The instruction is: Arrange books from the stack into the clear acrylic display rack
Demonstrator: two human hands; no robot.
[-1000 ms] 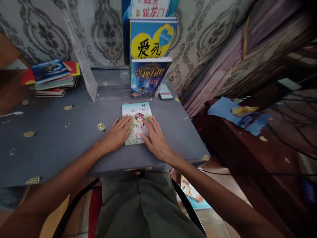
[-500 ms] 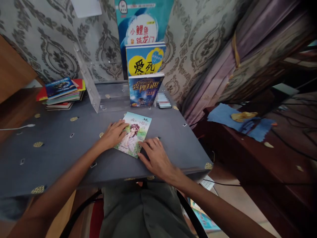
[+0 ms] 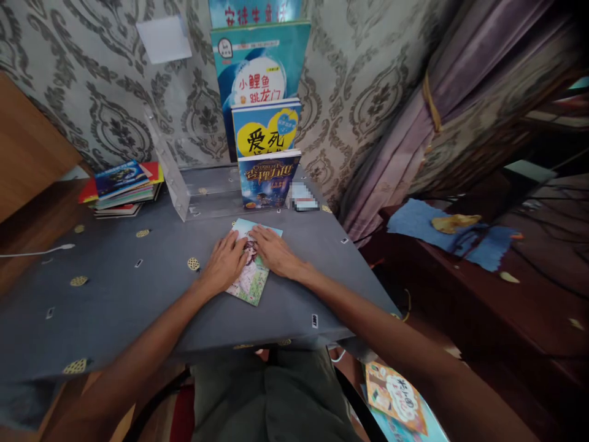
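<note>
Hands flat on a thin illustrated booklet (image 3: pixel 251 279) lying askew on the grey bench (image 3: pixel 115 288): left hand (image 3: pixel 225 265) open, pressing its near-left part, right hand (image 3: pixel 272 250) spread open across the top.

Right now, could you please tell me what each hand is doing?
Left hand: open, flat on the small book.
Right hand: open, palm down on the same book's upper part.

Home room: wallpaper (image 3: pixel 368 92), curtain (image 3: pixel 442 123), books (image 3: pixel 122 187)
</note>
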